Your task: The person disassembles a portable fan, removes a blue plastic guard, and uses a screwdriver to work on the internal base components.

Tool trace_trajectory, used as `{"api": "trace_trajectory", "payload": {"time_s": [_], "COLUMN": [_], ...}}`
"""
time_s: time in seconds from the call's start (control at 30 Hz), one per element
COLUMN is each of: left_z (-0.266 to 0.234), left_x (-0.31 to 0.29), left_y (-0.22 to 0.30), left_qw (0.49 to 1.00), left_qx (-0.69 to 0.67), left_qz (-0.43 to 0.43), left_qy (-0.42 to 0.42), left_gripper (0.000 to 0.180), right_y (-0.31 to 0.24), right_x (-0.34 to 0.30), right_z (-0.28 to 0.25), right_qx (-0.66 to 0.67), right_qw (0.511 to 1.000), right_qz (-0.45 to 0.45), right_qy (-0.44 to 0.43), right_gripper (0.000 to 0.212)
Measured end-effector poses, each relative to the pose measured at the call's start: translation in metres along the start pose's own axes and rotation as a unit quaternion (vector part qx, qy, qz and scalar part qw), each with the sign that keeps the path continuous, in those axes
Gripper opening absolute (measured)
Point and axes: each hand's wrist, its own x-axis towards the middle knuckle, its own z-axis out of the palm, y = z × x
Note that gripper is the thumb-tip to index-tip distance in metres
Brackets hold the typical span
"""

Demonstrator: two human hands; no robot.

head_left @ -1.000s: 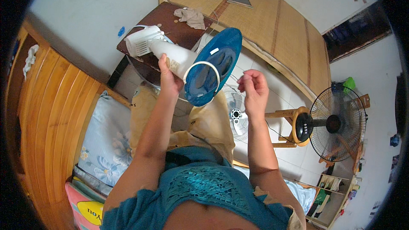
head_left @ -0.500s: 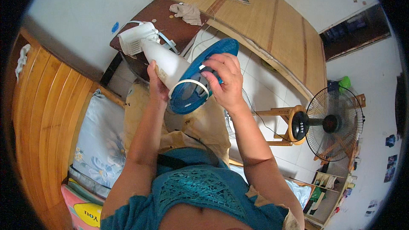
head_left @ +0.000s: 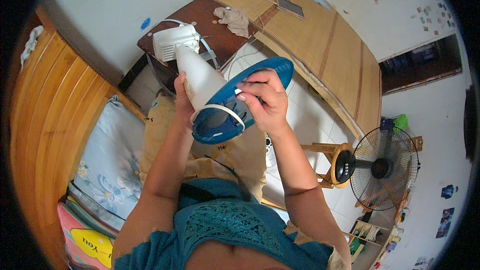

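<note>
I hold a small electric fan [head_left: 196, 72] tipped on its side, with its white motor head [head_left: 175, 42] pointing away from me and no blades or grille showing on it. Around the white neck, near the base, my left hand [head_left: 183, 92] is closed. The round blue base [head_left: 277, 70] shows its hollow underside toward me, and a white cord [head_left: 224, 107] loops across its rim. At the base's underside my right hand [head_left: 270, 104] pinches a small white piece [head_left: 238, 91], too small to name. Part of the base is hidden behind these fingers.
Beyond the fan stands a dark brown table [head_left: 200, 12] with a beige cloth [head_left: 232, 20]. A mat-covered bed [head_left: 320, 40] bears a tablet [head_left: 290, 7]. To the right, a black fan [head_left: 382, 168] adjoins a wooden stool [head_left: 342, 165]. A wooden headboard [head_left: 60, 100] and pillow [head_left: 110, 155] lie left.
The view has shifted slightly. The fan's base sits a little lower and turned somewhat. Both hands keep their hold, the right fingers still pinching the small white piece.
</note>
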Motion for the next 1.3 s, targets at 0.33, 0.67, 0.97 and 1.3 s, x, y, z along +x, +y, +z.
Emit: {"api": "trace_trajectory", "payload": {"time_s": [0.33,0.67,0.97,1.3], "left_z": [0.001,-0.009,-0.012,-0.007], "left_x": [-0.003,-0.001,0.001,-0.004], "left_y": [-0.002,0.002,0.001,-0.003], "left_qw": [0.995,0.999,0.993,0.990], "left_qx": [-0.091,-0.038,-0.108,-0.132], "left_qz": [-0.028,-0.010,-0.048,-0.044], "left_qy": [-0.019,-0.021,-0.009,0.012], "left_gripper": [0.070,0.067,0.069,0.069], "right_y": [-0.003,-0.029,-0.025,-0.023], "right_x": [-0.006,0.011,0.004,-0.014], "right_z": [0.002,-0.010,-0.007,0.007], "right_qx": [-0.018,-0.145,-0.149,-0.174], "right_qw": [1.000,0.984,0.984,0.982], "right_qz": [-0.005,-0.048,-0.061,-0.071], "right_qy": [-0.016,-0.093,-0.077,-0.007], "right_gripper": [0.013,0.022,0.022,0.022]}}
